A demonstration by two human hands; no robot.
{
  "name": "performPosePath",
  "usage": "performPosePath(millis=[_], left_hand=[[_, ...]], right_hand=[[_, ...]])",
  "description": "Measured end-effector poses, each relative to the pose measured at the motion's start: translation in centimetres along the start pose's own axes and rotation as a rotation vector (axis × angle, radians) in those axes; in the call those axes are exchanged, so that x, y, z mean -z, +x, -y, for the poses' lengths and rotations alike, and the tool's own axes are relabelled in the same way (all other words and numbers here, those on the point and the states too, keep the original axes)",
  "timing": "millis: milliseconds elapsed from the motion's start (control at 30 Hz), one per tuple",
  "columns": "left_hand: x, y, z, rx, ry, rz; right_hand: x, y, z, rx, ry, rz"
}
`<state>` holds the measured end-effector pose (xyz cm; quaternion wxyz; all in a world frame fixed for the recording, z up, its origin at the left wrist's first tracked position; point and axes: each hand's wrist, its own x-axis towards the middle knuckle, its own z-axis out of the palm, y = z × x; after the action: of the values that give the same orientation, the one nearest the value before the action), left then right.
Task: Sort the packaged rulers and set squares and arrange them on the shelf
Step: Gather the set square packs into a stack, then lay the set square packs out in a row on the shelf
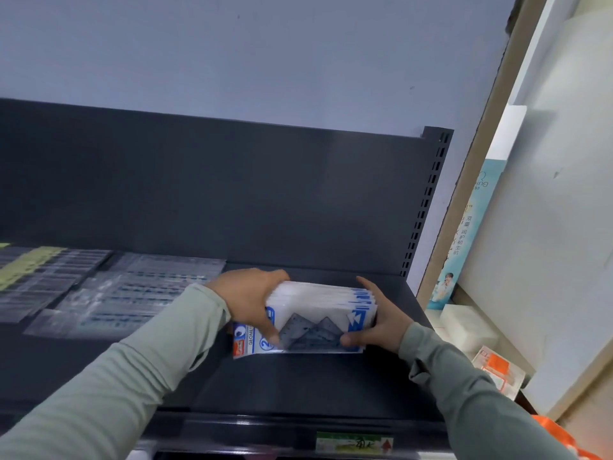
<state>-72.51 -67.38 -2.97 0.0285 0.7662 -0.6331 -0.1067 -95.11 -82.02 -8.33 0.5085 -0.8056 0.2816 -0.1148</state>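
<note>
A stack of white-and-blue set square packs [318, 313] stands on edge on the dark shelf [298, 383], its front pack showing two grey triangles. My left hand [252, 300] grips the stack's left end, thumb across the front. At the right end, my right hand [381, 317] clamps it, thumb on the front lower corner. Clear packs of rulers [132, 293] lie flat on the shelf to the left, with more ruler packs bearing a yellow strip [36, 273] at the far left.
The shelf's dark back panel [232, 194] rises behind the goods, and a slotted upright [428, 200] stands at its right end. A price label [353, 443] sits on the front edge. To the right, white boxes [464, 330] and an orange-and-white pack [497, 370] rest on a neighbouring surface.
</note>
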Motion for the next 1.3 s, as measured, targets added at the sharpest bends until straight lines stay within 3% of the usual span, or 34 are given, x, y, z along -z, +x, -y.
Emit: performPosePath(millis=[167, 400, 633, 833, 933, 1300], left_hand=[[-1.2, 0.6, 1.3, 0.035, -0.182, -0.103], [-1.2, 1.5, 1.4, -0.001, -0.215, -0.259], [-4.2, 0.6, 4.0, -0.05, -0.768, -0.151], [-4.4, 1.5, 2.8, 0.002, -0.633, -0.252], [-4.4, 1.5, 2.9, -0.001, -0.706, -0.212], [-3.9, 3.9, 1.9, 0.16, -0.937, -0.334]], right_hand=[[0.0, 0.7, -0.1, 0.069, -0.067, -0.06], [0.7, 1.1, -0.8, 0.124, -0.017, -0.177], [0.7, 1.1, -1.3, 0.052, -0.064, -0.105], [0.5, 1.4, -1.7, 0.061, -0.105, -0.17], [0.4, 1.3, -1.9, 0.043, -0.066, -0.163], [0.8, 2.7, -0.6, -0.052, -0.049, -0.225]])
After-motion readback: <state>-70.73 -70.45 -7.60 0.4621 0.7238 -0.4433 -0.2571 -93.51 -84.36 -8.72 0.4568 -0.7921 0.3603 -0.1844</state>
